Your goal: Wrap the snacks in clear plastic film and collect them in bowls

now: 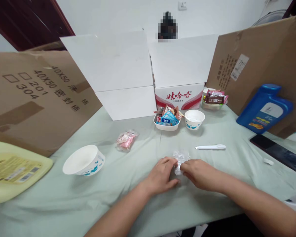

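Note:
A crumpled clear plastic bag [181, 158] lies on the cloth in front of me, between my two hands. My left hand [161, 176] presses its curled fingertips onto the bag's left edge, with the thumb low and a little apart. Fingers of my right hand [199, 172] pinch the bag's right side. Whatever is under the fingers is hidden. Just beyond, to the right, lies a white utility knife [210, 147]. Further off to the left sits a clear packet with pink contents [126, 141].
Paper bowls stand left [96, 161] and behind [194, 123], beside a white dish [166, 127] of wrapped snacks. More snacks [214, 97] lie back right. A blue bottle [263, 110] and black phone [278, 153] are right, a yellow jug [17, 172] left. Cardboard [37, 102] and white panels [113, 62] surround the table.

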`<state>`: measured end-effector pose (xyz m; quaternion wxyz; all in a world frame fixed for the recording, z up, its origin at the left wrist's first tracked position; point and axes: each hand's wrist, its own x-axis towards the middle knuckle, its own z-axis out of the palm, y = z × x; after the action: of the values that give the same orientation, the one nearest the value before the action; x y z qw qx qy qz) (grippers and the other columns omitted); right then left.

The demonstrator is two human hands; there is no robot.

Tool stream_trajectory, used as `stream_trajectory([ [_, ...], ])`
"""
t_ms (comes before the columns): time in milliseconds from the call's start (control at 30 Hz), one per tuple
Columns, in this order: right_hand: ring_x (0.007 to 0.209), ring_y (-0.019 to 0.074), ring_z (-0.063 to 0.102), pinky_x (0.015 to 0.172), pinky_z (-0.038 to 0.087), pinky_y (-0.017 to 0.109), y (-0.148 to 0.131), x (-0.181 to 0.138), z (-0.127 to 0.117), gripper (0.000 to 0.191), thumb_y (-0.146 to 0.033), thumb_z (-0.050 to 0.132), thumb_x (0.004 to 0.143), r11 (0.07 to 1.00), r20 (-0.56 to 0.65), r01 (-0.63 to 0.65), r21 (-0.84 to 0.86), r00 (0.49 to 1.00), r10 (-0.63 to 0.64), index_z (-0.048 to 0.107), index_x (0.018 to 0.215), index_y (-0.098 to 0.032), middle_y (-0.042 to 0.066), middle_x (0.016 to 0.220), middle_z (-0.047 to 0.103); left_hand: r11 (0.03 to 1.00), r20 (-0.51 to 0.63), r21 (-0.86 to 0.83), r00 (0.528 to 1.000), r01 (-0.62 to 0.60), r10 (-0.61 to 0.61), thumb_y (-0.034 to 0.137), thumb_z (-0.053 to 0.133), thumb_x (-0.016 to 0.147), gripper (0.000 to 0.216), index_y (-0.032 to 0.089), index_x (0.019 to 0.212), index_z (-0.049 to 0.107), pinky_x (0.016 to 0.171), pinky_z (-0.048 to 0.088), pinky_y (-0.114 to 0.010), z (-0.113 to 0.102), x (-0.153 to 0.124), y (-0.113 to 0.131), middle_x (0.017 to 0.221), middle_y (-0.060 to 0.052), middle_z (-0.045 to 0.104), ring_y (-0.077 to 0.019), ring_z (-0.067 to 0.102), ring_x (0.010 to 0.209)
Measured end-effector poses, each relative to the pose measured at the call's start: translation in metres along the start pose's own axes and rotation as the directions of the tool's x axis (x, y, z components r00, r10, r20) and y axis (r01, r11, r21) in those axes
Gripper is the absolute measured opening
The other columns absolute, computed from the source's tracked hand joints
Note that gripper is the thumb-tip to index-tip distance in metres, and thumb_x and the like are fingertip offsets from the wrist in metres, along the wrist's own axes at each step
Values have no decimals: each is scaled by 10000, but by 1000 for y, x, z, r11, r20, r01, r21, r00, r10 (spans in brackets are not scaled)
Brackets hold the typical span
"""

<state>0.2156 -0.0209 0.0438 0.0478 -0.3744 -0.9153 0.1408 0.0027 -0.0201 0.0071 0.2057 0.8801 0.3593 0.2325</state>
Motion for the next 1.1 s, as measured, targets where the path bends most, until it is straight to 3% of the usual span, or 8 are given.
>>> stream_trajectory([
  [133, 815, 187, 642, 673, 406, 274, 14, 12, -2, 171, -198, 424, 943, 971, -147, -183, 153, 968, 206, 587, 997, -196, 58, 934, 697, 992, -23, -98, 996, 81, -83, 244, 645, 782, 671, 211, 1370, 322, 967, 457, -460, 5, 0, -6, 1205, -111, 584, -266, 570, 1101],
  [233, 946, 202, 641, 755, 433, 288, 25, 24, 5, 201, -230, 466, 941, 950, -245, -272, 154, 921, 304, 551, 1119, -195, 84, 1095, 670, 985, -10, -138, 994, 104, -106, 207, 621, 794, 712, 207, 1409, 263, 987, 441, -472, 5, 2, -7, 1191, -111, 600, -267, 573, 1113],
  [400, 882, 205, 644, 713, 421, 287, 29, 34, 15, 181, -267, 525, 923, 924, -164, -382, 28, 910, 381, 569, 1077, -182, 89, 1063, 656, 998, -33, -56, 999, 26, -28, 154, 588, 795, 556, 217, 1317, 408, 943, 477, -443, 4, 4, -4, 1138, -86, 618, -253, 563, 1079],
  [533, 831, 193, 629, 683, 405, 281, 27, 36, 19, 161, -283, 500, 937, 922, -160, -385, -25, 912, 377, 577, 1040, -185, 74, 1012, 644, 988, -107, 149, 993, -35, 52, 134, 567, 806, 374, 206, 1173, 550, 937, 475, -450, 6, 3, -3, 1213, -121, 566, -274, 541, 1118],
  [600, 823, 191, 615, 686, 405, 281, 29, 35, 18, 170, -297, 505, 933, 920, -178, -388, -46, 910, 375, 582, 1039, -188, 71, 997, 638, 970, -74, 231, 992, -82, 101, 155, 571, 832, 312, 208, 1140, 574, 977, 444, -475, 7, 4, -3, 1253, -121, 560, -297, 507, 1193],
  [800, 1024, 277, 513, 862, 402, 386, 35, 27, 8, 201, -118, 484, 892, 937, -443, -304, -174, 874, 201, 637, 1017, -156, 141, 1114, 609, 970, 52, 223, 995, -99, 90, 213, 620, 850, 271, 223, 1118, 584, 1009, 417, -460, 6, 6, -4, 1234, -85, 603, -281, 501, 1228],
  [933, 947, 233, 520, 852, 428, 358, 25, 25, 11, 239, -120, 483, 897, 987, -286, -72, -143, 958, 28, 650, 1058, -178, 111, 1053, 622, 972, 28, 217, 996, -90, 85, 219, 608, 843, 262, 221, 1104, 596, 997, 425, -471, 5, 6, -4, 1272, -102, 580, -286, 519, 1205],
  [1100, 920, 228, 520, 834, 426, 352, 17, 30, 21, 218, -136, 489, 908, 983, -160, -60, -176, 987, 32, 669, 1028, -163, 108, 996, 624, 977, 8, 202, 998, -65, 64, 200, 593, 829, 221, 200, 1050, 598, 955, 464, -475, 6, 6, -3, 1247, -118, 588, -282, 573, 1110],
])
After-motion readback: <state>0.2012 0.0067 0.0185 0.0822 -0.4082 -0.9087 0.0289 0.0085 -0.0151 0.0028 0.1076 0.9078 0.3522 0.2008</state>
